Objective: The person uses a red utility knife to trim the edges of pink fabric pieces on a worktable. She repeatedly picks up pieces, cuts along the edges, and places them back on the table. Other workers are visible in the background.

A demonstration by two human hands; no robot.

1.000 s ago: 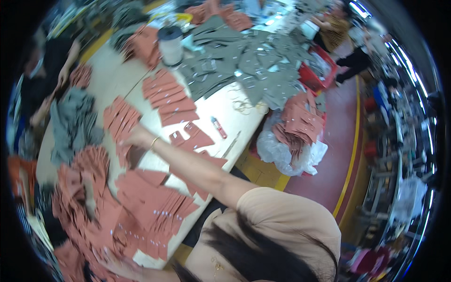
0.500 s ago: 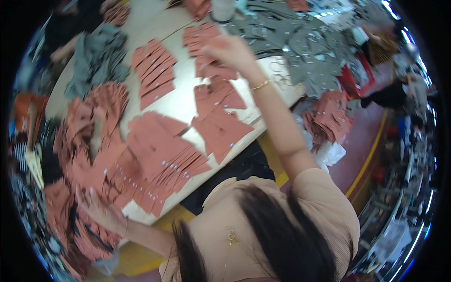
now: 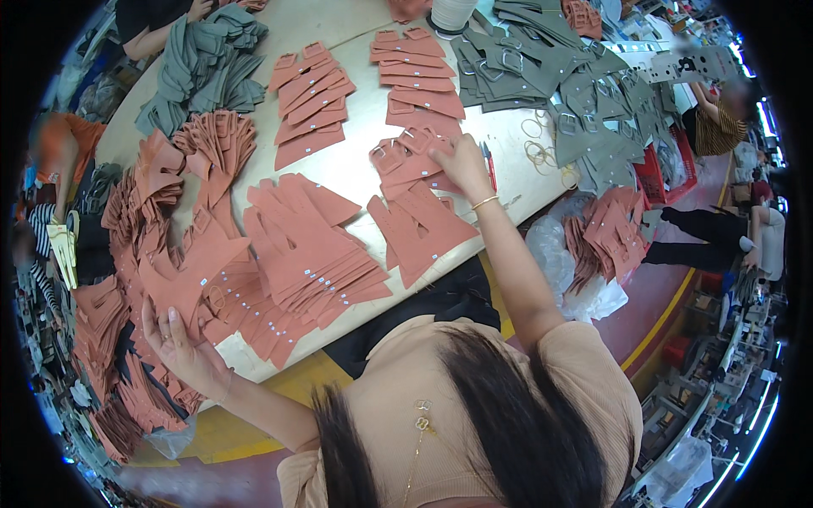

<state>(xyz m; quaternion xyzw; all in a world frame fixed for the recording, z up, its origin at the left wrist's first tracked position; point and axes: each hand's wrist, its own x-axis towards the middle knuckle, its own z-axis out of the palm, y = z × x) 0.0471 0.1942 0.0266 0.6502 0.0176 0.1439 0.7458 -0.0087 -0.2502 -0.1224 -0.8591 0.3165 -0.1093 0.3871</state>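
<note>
**Sorting the terracotta leather pieces**

Our right hand reaches out, fingers curled down and pinching a buckled strap piece on a small stack mid-surface. Our left hand lies flat with fingers spread, pressing the big fanned pile near the front edge. We should lift just one piece cleanly and keep the fan pinned so it does not slide.
</note>
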